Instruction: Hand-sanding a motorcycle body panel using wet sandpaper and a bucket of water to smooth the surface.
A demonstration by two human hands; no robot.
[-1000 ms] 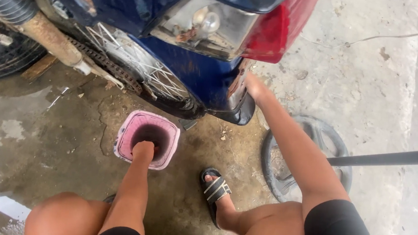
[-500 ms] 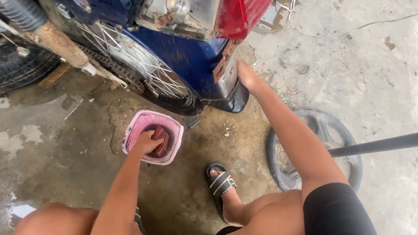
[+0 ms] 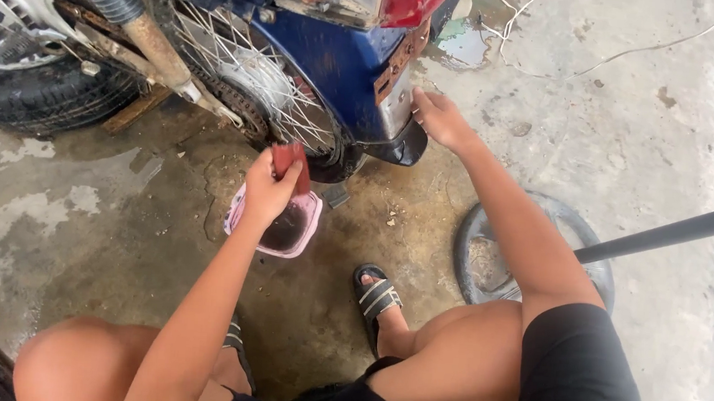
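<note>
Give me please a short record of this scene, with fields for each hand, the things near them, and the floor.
left hand: left hand is raised above the pink tub, gripping a red sponge
right hand: right hand rests on the rear mudguard of the blue motorcycle
tub: pink tub stands on the floor, with dark liquid inside
wheel: spoked rear wheel is just behind the sponge
floor: concrete floor, wet and stained
other: loose tyre lies flat beside the right leg

Motorbike repair yard: stained concrete floor [image 3: 78, 231], loose tyre [image 3: 487, 260].
</note>
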